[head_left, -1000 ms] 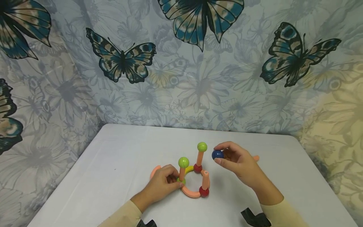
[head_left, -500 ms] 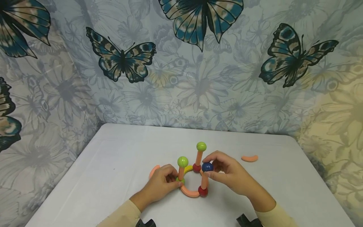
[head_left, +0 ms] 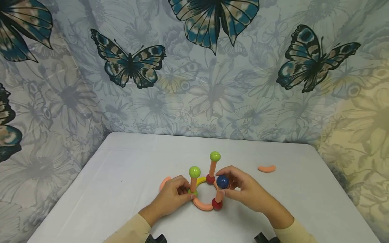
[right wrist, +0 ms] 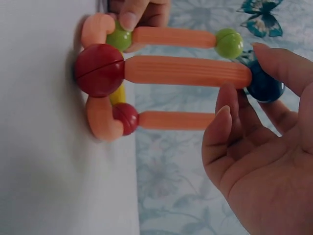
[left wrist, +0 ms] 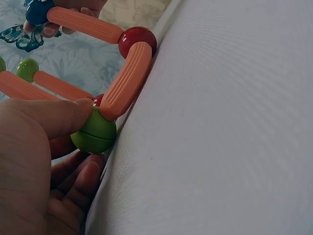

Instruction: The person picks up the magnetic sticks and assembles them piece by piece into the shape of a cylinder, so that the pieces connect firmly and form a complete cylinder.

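My left hand (head_left: 171, 195) pinches the lower green ball (left wrist: 95, 132) of a ring built from balls and curved rods, lying on the table. An upright orange stick (right wrist: 186, 71) rises from the near red ball (head_left: 217, 204), topped by a blue ball (head_left: 223, 181). Around that blue ball my right hand (head_left: 250, 192) curls its fingers, some of them against the stick's upper end. Two further upright sticks carry green balls, one at left (head_left: 194, 172) and one at the back (head_left: 215, 156). A yellow curved rod (head_left: 200, 181) and orange curved rods (head_left: 203, 205) form the ring.
A loose orange curved rod (head_left: 266, 169) lies on the white table (head_left: 136, 158) at the right. Another orange curved piece (head_left: 164, 183) is partly hidden behind my left hand. A butterfly-patterned cloth (head_left: 212, 94) hangs behind the table.
My right hand has moved left and down, bringing the blue ball from beside the ring onto the bare stick's top. My left hand has stayed at the lower green ball.
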